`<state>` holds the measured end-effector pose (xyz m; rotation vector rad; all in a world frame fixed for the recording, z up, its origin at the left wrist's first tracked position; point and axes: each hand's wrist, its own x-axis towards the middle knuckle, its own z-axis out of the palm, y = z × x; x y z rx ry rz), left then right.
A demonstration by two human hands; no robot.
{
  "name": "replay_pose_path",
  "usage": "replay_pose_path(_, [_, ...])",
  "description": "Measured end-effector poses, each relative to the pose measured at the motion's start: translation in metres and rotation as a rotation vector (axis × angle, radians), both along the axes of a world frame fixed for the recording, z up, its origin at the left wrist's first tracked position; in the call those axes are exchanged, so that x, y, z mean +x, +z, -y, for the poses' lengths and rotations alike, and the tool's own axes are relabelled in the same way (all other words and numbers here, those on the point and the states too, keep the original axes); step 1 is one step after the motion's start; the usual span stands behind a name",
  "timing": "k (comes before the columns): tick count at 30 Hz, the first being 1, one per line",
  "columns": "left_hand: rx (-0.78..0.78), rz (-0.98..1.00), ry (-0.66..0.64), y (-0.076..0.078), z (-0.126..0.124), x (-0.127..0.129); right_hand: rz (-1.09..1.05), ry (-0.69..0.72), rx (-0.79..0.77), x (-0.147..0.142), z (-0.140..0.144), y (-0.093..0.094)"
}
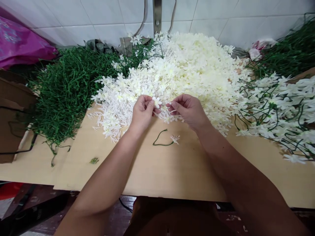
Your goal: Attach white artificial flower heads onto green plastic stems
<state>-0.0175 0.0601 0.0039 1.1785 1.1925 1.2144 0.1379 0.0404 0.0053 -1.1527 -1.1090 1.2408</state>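
Note:
My left hand [144,109] pinches a white artificial flower [157,102] with a pale yellow centre between thumb and fingers. Close beside it, my right hand [185,108] is closed in a pinch, thumb against fingertips; a small white bit shows at the tips, too small to name. Both hands are in front of a large heap of white artificial flowers [194,65]. On the board below them lies a green stem [162,144], bent, with a white tuft [175,139] at its right end.
A pile of green stems [66,82] spreads at the left beside a cardboard box [14,111]. White flowers on green stems [278,108] lie at the right, with more green stems [292,49] behind. A tiled wall [103,16] closes off the back. A magenta bag [22,42] sits far left.

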Motion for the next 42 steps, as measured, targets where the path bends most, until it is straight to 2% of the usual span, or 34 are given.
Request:
replay_pose_path(2, [-0.012, -0.007, -0.007, 0.001, 0.000, 0.001, 0.027, -0.004, 0.040, 0.000, -0.001, 0.000])
replay_pose_path(9, [0.101, -0.051, -0.132, -0.006, 0.000, 0.000, 0.079, 0.009, 0.191, -0.001, -0.003, -0.004])
replay_pose_path(19, [0.044, -0.136, -0.072, -0.001, 0.001, -0.003, 0.181, 0.014, 0.218, -0.001, 0.000, -0.001])
replay_pose_path(24, [0.068, -0.204, -0.094, -0.009, -0.001, -0.005, 0.185, -0.006, 0.191, -0.002, 0.000, -0.003])
replay_pose_path(30, [0.238, -0.318, -0.061, -0.019, -0.005, -0.014, 0.146, 0.009, 0.167, -0.005, -0.001, -0.005])
replay_pose_path(34, [0.409, -0.480, 0.023, -0.016, -0.006, -0.019, 0.127, 0.032, 0.156, -0.007, 0.000, -0.007])
replay_pose_path(38, [0.563, -0.546, 0.134, -0.012, -0.007, -0.021, 0.113, 0.046, 0.146, -0.008, 0.001, -0.007])
replay_pose_path(42, [0.570, -0.590, 0.118, -0.012, -0.006, -0.022, 0.127, 0.032, 0.181, -0.008, 0.003, -0.005])
